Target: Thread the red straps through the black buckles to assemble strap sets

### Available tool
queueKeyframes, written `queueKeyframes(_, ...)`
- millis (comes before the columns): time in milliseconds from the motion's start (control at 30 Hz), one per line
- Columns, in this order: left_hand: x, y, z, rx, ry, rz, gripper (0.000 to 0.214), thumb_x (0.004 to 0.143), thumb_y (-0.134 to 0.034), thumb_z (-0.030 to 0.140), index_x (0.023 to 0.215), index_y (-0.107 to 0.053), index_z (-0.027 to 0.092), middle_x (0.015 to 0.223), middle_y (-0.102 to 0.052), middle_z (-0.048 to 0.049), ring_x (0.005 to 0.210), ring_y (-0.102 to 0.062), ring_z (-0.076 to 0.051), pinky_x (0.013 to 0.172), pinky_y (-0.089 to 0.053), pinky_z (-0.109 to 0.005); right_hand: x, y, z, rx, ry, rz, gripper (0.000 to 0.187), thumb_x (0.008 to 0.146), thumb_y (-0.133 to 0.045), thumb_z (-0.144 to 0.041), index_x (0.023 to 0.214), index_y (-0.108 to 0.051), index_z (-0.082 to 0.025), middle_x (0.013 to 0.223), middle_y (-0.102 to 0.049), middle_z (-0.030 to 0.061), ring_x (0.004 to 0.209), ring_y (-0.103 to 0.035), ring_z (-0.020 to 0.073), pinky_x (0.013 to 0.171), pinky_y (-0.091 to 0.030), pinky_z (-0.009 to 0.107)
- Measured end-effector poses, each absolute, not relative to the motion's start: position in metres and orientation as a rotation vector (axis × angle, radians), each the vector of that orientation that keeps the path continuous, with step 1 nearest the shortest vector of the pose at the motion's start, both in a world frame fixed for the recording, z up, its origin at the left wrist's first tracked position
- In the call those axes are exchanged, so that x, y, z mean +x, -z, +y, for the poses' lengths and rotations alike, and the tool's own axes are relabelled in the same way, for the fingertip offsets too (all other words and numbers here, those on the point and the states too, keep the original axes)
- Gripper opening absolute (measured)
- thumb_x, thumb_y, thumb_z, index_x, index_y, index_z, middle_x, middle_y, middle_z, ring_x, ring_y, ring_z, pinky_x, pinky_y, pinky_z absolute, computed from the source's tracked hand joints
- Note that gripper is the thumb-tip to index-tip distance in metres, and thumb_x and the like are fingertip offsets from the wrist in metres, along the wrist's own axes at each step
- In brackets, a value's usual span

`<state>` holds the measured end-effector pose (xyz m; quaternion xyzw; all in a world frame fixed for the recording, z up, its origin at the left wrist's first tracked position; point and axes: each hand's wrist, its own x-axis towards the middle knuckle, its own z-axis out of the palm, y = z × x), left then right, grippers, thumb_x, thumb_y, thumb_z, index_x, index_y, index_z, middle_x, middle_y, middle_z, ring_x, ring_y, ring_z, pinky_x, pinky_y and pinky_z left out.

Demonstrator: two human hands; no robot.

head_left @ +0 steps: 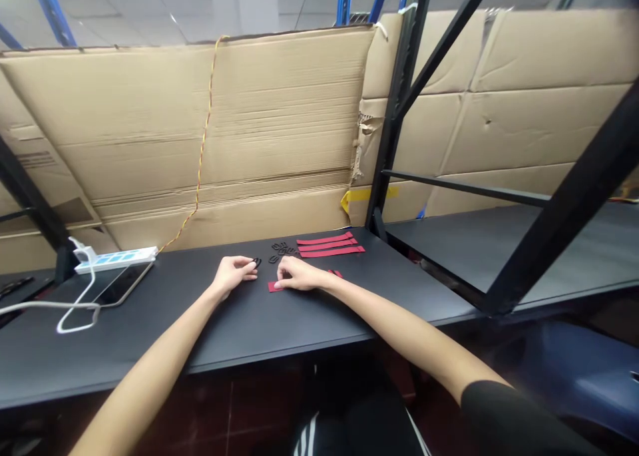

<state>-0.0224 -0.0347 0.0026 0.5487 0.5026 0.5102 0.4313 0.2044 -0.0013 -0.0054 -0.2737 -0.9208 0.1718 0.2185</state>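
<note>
My left hand [232, 274] is pinched around a small black plastic ring [256, 262] over the black tabletop [200, 323]. My right hand [297, 273] rests on a red strap [273, 286], fingertips closed on it near its left end. The strap runs under the palm, and its far end [335, 273] shows beyond the wrist. Just behind the hands lies a small heap of black rings and buckles [282, 251]. To their right, 3 red straps [329, 246] lie side by side, roughly parallel.
A white power strip [116, 259] and a smartphone [124, 283] lie at the table's left, with a white cable looped beside them. Cardboard sheets line the back. Black metal uprights stand at the right, beside a lower dark shelf [499, 256].
</note>
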Motion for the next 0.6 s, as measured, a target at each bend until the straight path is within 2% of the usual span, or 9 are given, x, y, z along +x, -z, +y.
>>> queueKeyframes(133,-0.021,-0.006,-0.038,1.354,-1.234,1.234,0.046,0.049,-0.089,0.036,0.078,-0.070,0.007,0.076,-0.070,-0.0096,0.077,-0.070,-0.025,0.076,-0.062,-0.044,0.204,0.004,-0.005,-0.797,-0.650,-2.430,0.022,0.079,-0.067,-0.037,0.073,-0.061,-0.016,0.070,-0.061,0.0009,0.064,-0.052,0.0129,0.058,-0.038,0.024)
queueKeyframes(233,-0.021,-0.010,-0.041,1.304,-1.199,1.203,0.043,0.045,-0.091,0.033,0.074,-0.070,0.008,0.076,-0.070,-0.0085,0.078,-0.070,-0.024,0.078,-0.061,-0.043,0.200,0.002,-0.010,-0.849,-0.707,-2.231,0.024,0.079,-0.065,-0.039,0.072,-0.058,-0.017,0.068,-0.061,-0.0003,0.060,-0.052,0.0123,0.056,-0.038,0.024)
queueKeyframes(600,-0.014,-0.013,-0.049,1.292,-1.020,1.054,0.039,0.050,-0.090,0.030,0.072,-0.063,0.011,0.078,-0.067,-0.0046,0.079,-0.066,-0.018,0.077,-0.060,-0.041,0.192,0.002,-0.017,-0.858,-0.784,-2.039,0.026,0.076,-0.066,-0.041,0.070,-0.059,-0.017,0.066,-0.062,0.0004,0.061,-0.054,0.0123,0.056,-0.039,0.024)
